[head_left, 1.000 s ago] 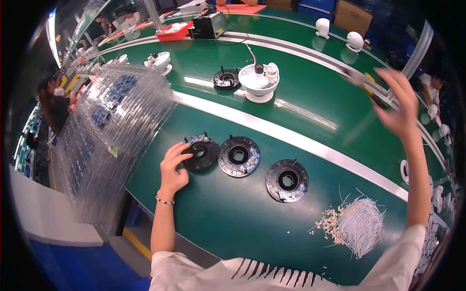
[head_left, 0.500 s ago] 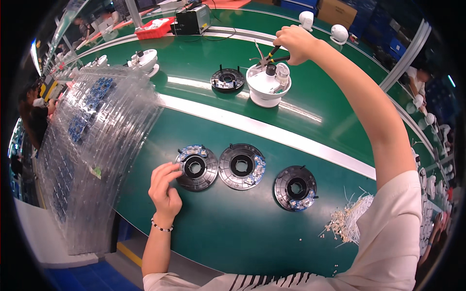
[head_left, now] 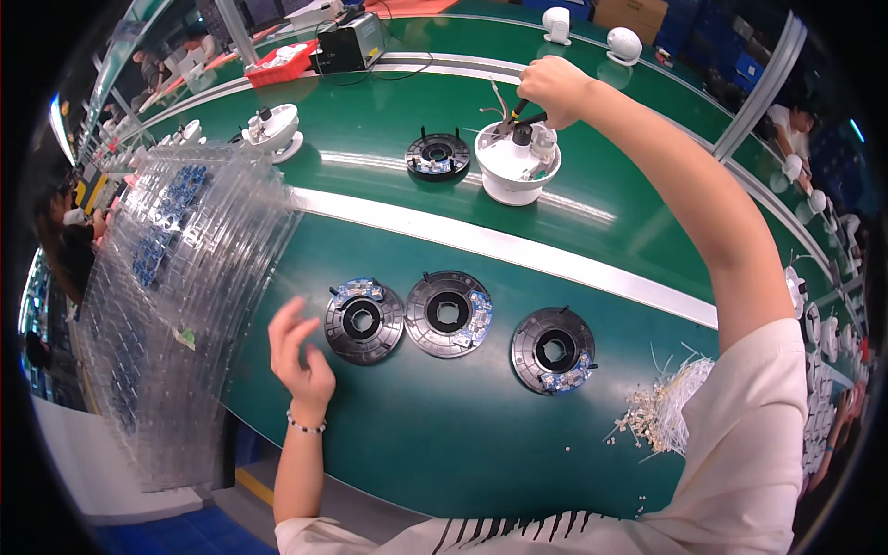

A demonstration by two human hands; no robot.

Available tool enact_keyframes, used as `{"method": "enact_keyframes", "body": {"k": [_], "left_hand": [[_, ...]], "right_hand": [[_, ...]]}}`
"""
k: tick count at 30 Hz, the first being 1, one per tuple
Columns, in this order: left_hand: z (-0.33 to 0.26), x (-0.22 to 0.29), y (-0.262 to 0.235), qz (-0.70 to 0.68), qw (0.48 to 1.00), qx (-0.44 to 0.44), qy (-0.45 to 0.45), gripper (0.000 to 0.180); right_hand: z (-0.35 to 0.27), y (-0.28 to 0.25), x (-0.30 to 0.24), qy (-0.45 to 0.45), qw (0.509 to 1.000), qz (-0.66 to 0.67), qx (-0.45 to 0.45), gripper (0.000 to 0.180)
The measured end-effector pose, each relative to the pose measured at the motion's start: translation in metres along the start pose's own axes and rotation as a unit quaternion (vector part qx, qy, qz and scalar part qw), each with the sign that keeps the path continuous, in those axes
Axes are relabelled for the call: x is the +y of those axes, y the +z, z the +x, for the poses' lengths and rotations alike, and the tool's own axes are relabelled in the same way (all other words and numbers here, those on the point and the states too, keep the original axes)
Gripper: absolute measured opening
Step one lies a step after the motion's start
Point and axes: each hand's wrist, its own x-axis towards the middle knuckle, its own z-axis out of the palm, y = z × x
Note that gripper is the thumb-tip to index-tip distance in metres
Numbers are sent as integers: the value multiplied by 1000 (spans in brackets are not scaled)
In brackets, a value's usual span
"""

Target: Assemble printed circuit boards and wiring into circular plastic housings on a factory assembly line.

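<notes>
Far out over the green line, my right hand (head_left: 558, 90) grips pliers (head_left: 521, 113) with black and yellow handles. Their jaws are down at the wires in a white bowl-shaped housing (head_left: 514, 190), which stands upright with a black knob and a clear part inside. My left hand (head_left: 302, 356) is raised above the near table, fingers apart, holding nothing. Closest to it is a round black plate (head_left: 363, 344) with a blue circuit board on its rim. Two similar plates, a middle one (head_left: 432, 326) and a right one (head_left: 527, 356), lie beside it. Another black plate (head_left: 437, 155) sits left of the housing.
A stack of clear plastic trays (head_left: 203, 305) with blue boards covers the left side. White wires with small connectors (head_left: 671, 407) lie in a heap at the right. Behind are another white housing (head_left: 275, 129), a red bin (head_left: 282, 67) and a grey box (head_left: 351, 44). Other people work farther off.
My left hand has drawn left, away from the nearest black plate, and its fingers have spread. The right hand stays at the housing with the pliers. The view has shifted slightly.
</notes>
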Motion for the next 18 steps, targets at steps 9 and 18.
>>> {"method": "enact_keyframes", "body": {"k": [9, 18], "left_hand": [[173, 7, 191, -13, 985, -152, 79, 35], [189, 25, 268, 17, 961, -277, -3, 14]], "right_hand": [[-27, -1, -3, -2, 999, -7, 47, 17], [-51, 11, 9, 10, 1000, -7, 26, 15]]}}
